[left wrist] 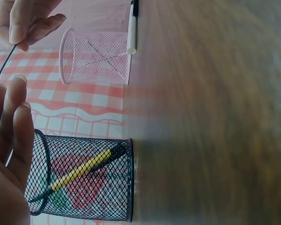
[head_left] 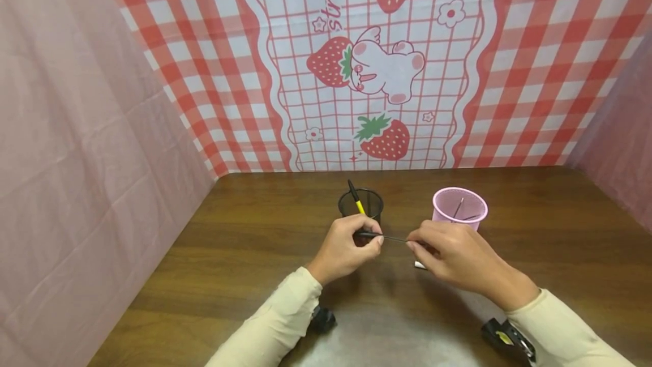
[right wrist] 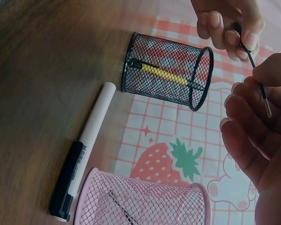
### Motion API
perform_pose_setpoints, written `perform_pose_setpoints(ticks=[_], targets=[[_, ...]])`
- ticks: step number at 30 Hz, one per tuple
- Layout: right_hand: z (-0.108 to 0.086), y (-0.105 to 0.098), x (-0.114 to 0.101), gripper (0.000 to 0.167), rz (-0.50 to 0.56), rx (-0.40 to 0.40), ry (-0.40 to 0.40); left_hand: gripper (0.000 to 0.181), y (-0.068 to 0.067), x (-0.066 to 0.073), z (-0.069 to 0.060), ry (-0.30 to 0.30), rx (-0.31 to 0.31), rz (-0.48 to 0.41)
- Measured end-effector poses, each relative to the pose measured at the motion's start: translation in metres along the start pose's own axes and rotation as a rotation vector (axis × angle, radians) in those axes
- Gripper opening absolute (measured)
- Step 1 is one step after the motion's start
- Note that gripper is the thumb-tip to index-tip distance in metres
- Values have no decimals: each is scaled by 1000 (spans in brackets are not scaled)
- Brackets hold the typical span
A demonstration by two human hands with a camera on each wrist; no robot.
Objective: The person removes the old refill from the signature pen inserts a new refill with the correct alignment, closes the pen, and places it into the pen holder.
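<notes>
My left hand (head_left: 346, 245) grips a black pen barrel (head_left: 363, 234) between thumb and fingers. From its end a thin dark pen refill (head_left: 394, 238) runs across to my right hand (head_left: 458, 251), which pinches it between thumb and fingers. In the right wrist view the refill's clear end (right wrist: 269, 110) sticks out past the right fingers. Whether the refill is still inside the barrel is hidden by the left fingers. Just behind the left hand stands a black mesh pen cup (right wrist: 178, 51) with a yellow and black pen (head_left: 357, 198) leaning in it.
Behind the right hand is a pink mesh cup (head_left: 443, 205) with thin sticks (head_left: 458, 207) inside. A white pen with a black cap end (right wrist: 96, 112) lies on the wooden table (head_left: 214, 276), partly under the right hand. A strawberry-print cloth (head_left: 356, 140) hangs behind the table.
</notes>
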State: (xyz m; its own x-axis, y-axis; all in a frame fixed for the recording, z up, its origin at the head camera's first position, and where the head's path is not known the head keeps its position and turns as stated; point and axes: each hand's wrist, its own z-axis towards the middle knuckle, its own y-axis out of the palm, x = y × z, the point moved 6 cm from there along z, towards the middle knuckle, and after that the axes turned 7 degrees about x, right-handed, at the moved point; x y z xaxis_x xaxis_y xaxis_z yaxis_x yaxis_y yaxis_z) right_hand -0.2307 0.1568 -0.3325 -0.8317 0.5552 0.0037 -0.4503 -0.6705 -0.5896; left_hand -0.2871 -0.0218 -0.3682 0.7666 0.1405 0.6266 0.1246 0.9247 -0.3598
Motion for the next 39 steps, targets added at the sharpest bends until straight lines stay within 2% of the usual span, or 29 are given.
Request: perform_pose_setpoints(ticks=[11, 24, 39], targets=[[-4, -1, 5, 27, -9, -5, 33, 9, 0, 1, 0, 1, 17, 9], [1, -6, 7, 22, -24, 22, 20, 5, -3, 0, 2, 17, 14, -4], [-1, -6, 8, 17, -9, 21, 24, 4, -4, -1, 1, -3, 14, -11]])
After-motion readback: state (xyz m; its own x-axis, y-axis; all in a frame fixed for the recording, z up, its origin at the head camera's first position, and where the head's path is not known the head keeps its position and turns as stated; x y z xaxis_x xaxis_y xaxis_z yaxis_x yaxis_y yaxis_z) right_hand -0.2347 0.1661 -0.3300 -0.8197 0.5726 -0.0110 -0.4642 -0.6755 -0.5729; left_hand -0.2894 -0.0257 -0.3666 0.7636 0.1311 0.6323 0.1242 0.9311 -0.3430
